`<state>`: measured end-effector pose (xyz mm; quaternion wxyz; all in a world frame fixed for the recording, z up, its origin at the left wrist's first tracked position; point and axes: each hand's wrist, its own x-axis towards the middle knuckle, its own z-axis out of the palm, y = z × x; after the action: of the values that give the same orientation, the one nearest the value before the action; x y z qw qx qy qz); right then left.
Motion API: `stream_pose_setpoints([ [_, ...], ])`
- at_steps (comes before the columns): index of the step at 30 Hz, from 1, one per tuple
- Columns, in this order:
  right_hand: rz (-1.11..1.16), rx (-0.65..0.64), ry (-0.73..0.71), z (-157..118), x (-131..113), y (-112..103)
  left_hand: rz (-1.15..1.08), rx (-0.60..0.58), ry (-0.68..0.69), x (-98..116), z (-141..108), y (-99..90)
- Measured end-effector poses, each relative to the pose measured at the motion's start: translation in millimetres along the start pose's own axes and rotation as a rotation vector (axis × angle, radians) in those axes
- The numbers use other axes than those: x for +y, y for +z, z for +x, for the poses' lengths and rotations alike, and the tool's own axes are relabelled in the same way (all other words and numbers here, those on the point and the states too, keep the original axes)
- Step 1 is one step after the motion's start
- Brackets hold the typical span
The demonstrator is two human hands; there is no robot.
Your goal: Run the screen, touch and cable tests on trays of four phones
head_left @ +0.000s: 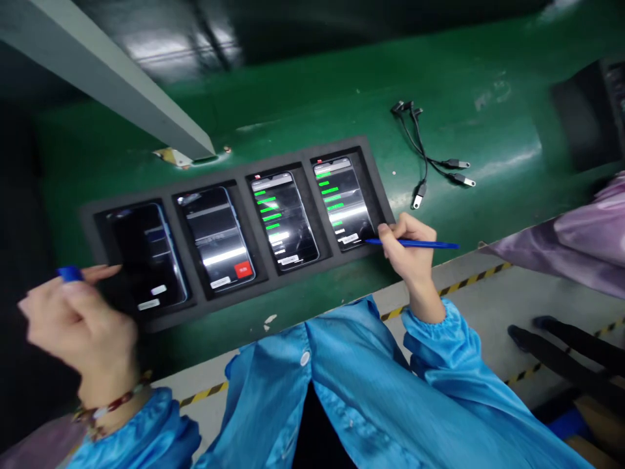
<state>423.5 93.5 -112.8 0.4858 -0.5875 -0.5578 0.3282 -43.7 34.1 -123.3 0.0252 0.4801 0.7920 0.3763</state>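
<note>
- The right hand [407, 251] is closed around a slim blue stylus [415, 244], pinched between thumb and fingers, its tip touching the lower right corner of the rightmost phone [342, 202].
- The left hand [78, 319] is loosely curled, with something small and blue [69, 273] at its fingertips; motion blur makes it impossible to tell what that is or whether the hand truly grips it. It hovers at the tray's left end, just beside the leftmost phone [149, 257].
- A beaded bracelet [110, 407] circles the left wrist, and both arms wear shiny blue smock sleeves with gathered cuffs.
- The tray [244, 296] is a long slab of matte dark grey foam with four rectangular pockets, one glossy glass-faced phone lying flat in each.
- The two right phones show rows of green bars; the second from the left [217, 238] shows a red square; the leftmost screen is mostly dark. Screen text is too small to read.
- The tray lies on a smooth green belt [342, 98] near its front edge; a bundle of thin black cables with metal plugs [430, 153] lies behind the right hand, well apart from it.
- A grey square-section bar [112, 78] crosses the back left corner.
- At the right edge, another person's purple sleeve [576, 244] is cut off.
</note>
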Motion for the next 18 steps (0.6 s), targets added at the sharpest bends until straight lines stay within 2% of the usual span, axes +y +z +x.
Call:
stream_pose_setpoints([
  [1,0.075,0.007,0.038,-2.8,-7.0,4.0,0.045,0.0,0.113,10.2,-5.9,-4.1],
  [3,0.223,0.0,0.093,-10.7,-25.4,18.1,0.036,-0.124,0.315,38.2,-21.3,-10.5],
  [6,0.429,-0.099,0.117,-25.1,-54.6,48.3,-0.103,-0.552,0.566,86.3,-44.9,-8.0],
  [8,0.518,-0.182,0.125,-33.3,-67.7,66.9,-0.17,-0.71,0.645,111.1,-55.4,-0.4],
  [10,0.566,-0.243,0.126,-38.7,-73.3,79.4,-0.217,-0.744,0.682,125.4,-61.2,6.5],
  [12,0.586,-0.281,0.127,-41.6,-73.5,84.8,-0.245,-0.749,0.691,130.5,-64.1,10.3],
  [18,0.551,-0.303,0.149,-45.6,-69.8,82.2,-0.247,-0.812,0.704,125.7,-66.7,12.4],
])
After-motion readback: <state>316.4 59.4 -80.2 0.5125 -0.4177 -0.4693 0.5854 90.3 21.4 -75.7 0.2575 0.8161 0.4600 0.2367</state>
